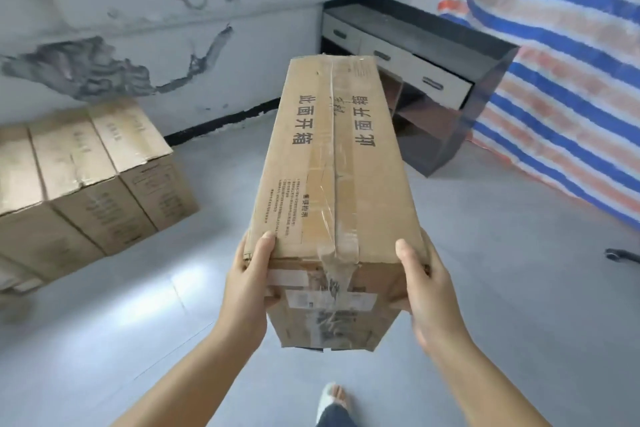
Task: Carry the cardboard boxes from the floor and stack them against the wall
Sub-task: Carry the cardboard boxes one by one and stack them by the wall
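A long taped cardboard box (332, 163) with black printed characters is held up off the floor, pointing away from me. My left hand (247, 277) grips its near left corner, thumb on top and fingers under the side. My right hand (424, 282) grips the near right corner the same way. At the left, a row of similar cardboard boxes (86, 177) stands side by side against the white wall (138, 21).
A dark cabinet (436, 80) with white drawers stands against the far wall at the right. A red, white and blue striped tarp (568, 62) hangs on the right. Grey floor (502, 270) spreads between them. My sandalled foot (332, 399) shows below. A small dark object (620, 255) lies at the right edge.
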### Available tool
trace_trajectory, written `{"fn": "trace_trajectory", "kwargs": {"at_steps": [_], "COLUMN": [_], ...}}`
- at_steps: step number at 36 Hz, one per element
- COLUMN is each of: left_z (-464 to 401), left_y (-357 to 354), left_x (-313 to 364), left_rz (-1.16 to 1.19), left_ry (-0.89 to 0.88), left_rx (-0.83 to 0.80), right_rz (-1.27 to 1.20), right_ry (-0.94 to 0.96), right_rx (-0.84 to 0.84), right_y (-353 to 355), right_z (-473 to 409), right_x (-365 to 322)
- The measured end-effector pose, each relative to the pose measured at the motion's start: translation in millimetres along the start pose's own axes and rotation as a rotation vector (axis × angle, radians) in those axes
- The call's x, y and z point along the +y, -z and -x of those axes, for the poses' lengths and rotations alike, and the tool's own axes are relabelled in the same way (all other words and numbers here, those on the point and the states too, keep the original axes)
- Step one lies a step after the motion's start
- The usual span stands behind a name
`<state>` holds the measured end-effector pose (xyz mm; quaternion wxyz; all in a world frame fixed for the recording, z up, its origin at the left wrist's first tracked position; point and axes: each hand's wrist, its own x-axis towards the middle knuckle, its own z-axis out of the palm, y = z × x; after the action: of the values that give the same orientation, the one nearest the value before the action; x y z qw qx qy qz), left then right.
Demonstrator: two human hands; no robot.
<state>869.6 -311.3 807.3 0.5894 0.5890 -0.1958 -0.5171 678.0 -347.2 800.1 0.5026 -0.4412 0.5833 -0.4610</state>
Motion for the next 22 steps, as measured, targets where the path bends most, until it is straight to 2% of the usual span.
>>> {"fn": "trace_trajectory", "kwargs": {"at_steps": [10,22], "left_z": [-160.8,-323.8], "left_y": [63.4,114.1], "left_x": [42.9,128.3], "left_rz": [0.058,0.176], "left_ry": [-0.014,0.01], "left_rx": [0.206,0.438], "right_rz": [0.031,0.128], "right_ry": [-0.02,-0.092], "right_rx": [-0.228,-0.436], "right_y": [-160.5,-331.1], "right_z": [-140.1,-286.7], "right_x": [2.6,-47.4]}}
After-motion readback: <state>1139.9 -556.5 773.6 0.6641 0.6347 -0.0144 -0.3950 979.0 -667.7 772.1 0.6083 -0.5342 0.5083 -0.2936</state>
